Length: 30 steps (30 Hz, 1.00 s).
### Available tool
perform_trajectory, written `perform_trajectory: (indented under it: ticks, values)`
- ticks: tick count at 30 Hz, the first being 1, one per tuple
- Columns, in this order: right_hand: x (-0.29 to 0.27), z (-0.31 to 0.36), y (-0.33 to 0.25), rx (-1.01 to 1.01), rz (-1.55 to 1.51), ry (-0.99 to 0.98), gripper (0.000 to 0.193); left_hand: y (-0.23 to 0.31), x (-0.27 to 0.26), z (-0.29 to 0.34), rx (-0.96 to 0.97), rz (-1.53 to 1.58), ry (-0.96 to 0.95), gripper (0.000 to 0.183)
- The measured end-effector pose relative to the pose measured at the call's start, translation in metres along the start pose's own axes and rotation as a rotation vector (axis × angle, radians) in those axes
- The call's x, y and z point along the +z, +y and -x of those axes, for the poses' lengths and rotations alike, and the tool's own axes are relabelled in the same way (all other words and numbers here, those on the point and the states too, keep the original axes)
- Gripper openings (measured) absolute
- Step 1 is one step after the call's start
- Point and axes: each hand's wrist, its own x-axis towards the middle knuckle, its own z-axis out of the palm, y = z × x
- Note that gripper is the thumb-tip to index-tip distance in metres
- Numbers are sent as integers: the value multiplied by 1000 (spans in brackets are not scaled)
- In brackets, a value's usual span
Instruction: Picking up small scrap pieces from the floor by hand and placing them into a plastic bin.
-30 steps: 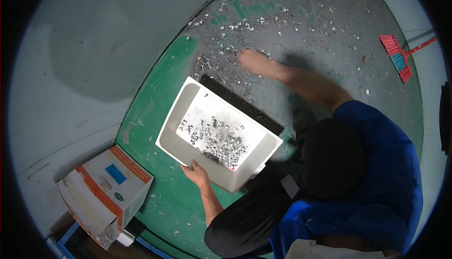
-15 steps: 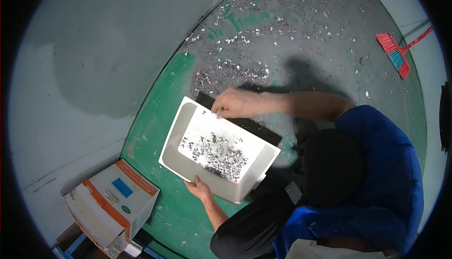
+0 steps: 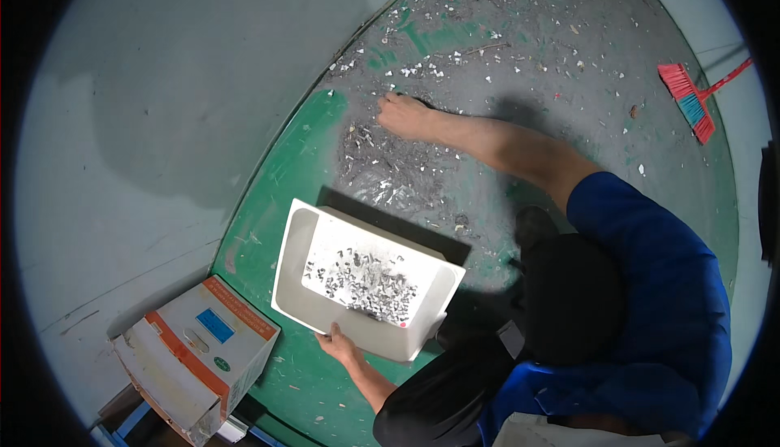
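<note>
A white rectangular plastic bin is tilted above the floor, with a scatter of small dark bits on its white bottom. My left hand grips its lower rim, thumb on the inside. Farther up, my right hand is down at the floor litter, its fingers curled together. Whatever those fingertips pinch, if anything, is hidden. Around and below that hand lie dark grit and white flakes. A pink dot marks the bin's bottom near one corner.
An orange-and-white cardboard box stands at the lower left by the pale wall. A red-and-blue broom rests at the far right. More litter covers the grey-green floor. My bent knees in black trousers are close to the bin.
My right hand has left the bin's upper rim and reached up and away to the floor litter. The bin, still in my left hand, has shifted slightly down and left.
</note>
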Motion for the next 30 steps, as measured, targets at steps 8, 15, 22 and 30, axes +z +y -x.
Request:
perform_trajectory:
  ticks: [8, 15, 22, 30]
  values:
    - [7, 4, 27, 51, -91, 3, 15, 203, 62, 19, 604, -384, -142, 35]
    - [-2, 17, 41, 132, -174, -15, 14, 217, 266, -10, 939, -742, -604, 19]
    - [-4, 57, 53, 292, -294, 42, 14, 180, 358, -26, 739, -797, -312, 29]
    - [-4, 88, 79, 414, -334, -46, 23, 183, 379, -24, 714, -802, -308, 19]
